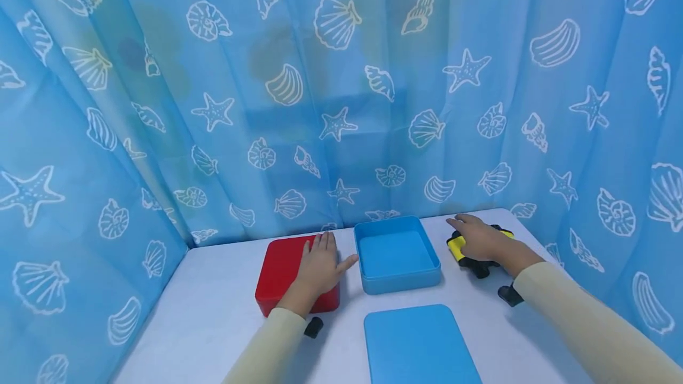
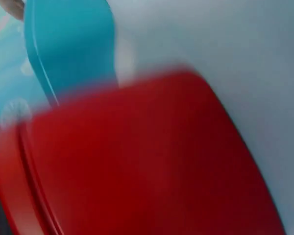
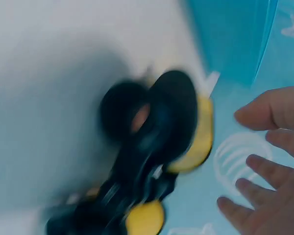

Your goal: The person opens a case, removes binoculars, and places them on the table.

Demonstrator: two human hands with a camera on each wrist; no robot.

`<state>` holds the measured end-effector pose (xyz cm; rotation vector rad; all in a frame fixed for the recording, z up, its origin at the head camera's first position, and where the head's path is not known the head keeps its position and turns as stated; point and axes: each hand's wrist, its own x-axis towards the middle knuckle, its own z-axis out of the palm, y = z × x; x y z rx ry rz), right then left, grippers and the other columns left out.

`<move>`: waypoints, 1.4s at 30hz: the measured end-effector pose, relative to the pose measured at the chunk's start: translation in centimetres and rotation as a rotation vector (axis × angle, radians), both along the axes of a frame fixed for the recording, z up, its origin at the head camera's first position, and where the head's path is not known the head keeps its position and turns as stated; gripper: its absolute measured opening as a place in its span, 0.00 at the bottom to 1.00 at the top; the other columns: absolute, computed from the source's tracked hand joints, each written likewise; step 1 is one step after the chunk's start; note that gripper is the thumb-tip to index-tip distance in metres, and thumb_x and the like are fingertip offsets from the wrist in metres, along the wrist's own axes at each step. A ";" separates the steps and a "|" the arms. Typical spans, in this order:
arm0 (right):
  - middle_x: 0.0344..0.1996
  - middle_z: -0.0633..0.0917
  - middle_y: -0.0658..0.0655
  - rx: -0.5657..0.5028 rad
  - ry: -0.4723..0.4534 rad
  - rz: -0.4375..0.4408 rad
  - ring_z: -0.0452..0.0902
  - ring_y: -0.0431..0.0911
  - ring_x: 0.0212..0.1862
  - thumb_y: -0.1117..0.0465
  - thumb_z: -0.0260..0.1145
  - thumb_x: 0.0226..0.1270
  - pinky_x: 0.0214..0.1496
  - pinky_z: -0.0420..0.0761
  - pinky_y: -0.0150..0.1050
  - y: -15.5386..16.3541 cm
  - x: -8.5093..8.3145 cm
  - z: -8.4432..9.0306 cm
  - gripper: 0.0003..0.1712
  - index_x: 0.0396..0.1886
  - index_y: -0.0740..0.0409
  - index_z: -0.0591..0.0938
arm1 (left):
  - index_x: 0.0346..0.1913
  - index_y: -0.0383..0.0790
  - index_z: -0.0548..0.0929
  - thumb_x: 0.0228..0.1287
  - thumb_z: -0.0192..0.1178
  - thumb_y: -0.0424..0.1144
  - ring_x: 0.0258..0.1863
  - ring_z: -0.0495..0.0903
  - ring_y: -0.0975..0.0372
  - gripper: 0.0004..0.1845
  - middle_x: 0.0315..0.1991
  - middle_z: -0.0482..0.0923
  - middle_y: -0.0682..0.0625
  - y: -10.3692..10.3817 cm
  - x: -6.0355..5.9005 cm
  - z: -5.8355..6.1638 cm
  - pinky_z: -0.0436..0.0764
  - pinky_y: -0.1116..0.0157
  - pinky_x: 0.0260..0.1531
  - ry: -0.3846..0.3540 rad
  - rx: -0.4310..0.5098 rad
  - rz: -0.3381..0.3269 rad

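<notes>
Lying nearest on the white table, a flat blue lid is seen at the bottom edge of the head view, apart from both hands. Two pale sleeves are seen reaching forward on either side of it.

Further in, the left hand is laid flat on top of a closed red box, with the fingers straight and held close together and the thumb spread out to the right, its tip near the wall of the blue box. In the blurred left wrist view the red box fills most of the picture, with the blue one just beyond it.

At the middle, the open blue box is set between the two hands, its hollow showing.

To the right, the right hand is placed over a yellow and black toy car, the fingers straight and slightly spread; whether it rests on the toy cannot be told. In the right wrist view the fingers are seen spread and open beside the blurred toy.

Behind everything, a blue curtain printed with white shells and starfish is hung around the table.
</notes>
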<state>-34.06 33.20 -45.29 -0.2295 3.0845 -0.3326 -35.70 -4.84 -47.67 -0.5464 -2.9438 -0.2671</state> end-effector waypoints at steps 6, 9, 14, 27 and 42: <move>0.69 0.66 0.67 -0.070 0.072 0.062 0.59 0.67 0.68 0.63 0.64 0.64 0.63 0.63 0.66 -3.6 -1.6 0.4 0.35 0.70 0.63 0.67 | 0.76 0.43 0.57 0.55 0.67 0.61 0.70 0.58 0.47 0.51 0.72 0.59 0.44 -5.3 -0.4 0.0 0.61 0.44 0.65 0.061 -0.010 0.049; 0.66 0.69 0.67 -0.088 0.078 0.069 0.62 0.66 0.67 0.60 0.64 0.67 0.62 0.65 0.64 -5.4 -1.9 0.2 0.32 0.69 0.64 0.69 | 0.74 0.42 0.61 0.55 0.67 0.60 0.68 0.61 0.46 0.48 0.70 0.62 0.42 -7.6 -0.4 -0.3 0.64 0.43 0.63 0.056 0.009 0.086; 0.65 0.71 0.67 -0.173 0.058 0.081 0.62 0.65 0.67 0.56 0.62 0.69 0.63 0.66 0.63 -9.3 -2.1 0.3 0.29 0.67 0.63 0.72 | 0.72 0.37 0.64 0.55 0.70 0.54 0.63 0.68 0.43 0.45 0.66 0.67 0.39 -10.7 -0.5 -0.6 0.74 0.45 0.55 0.047 0.069 0.186; 0.62 0.76 0.58 -0.295 0.000 0.125 0.69 0.57 0.64 0.54 0.63 0.69 0.57 0.75 0.57 -17.9 -2.6 0.8 0.29 0.68 0.55 0.72 | 0.72 0.33 0.62 0.54 0.71 0.50 0.61 0.70 0.41 0.47 0.65 0.68 0.36 -14.6 -1.3 -0.1 0.79 0.46 0.48 -0.160 0.274 0.393; 0.55 0.79 0.56 -0.413 -0.118 0.057 0.76 0.54 0.53 0.56 0.76 0.56 0.38 0.85 0.44 -24.1 -3.1 -0.6 0.39 0.67 0.54 0.72 | 0.69 0.32 0.62 0.55 0.70 0.50 0.55 0.73 0.41 0.45 0.61 0.69 0.35 -16.1 -2.1 0.7 0.80 0.46 0.46 -0.385 0.631 0.517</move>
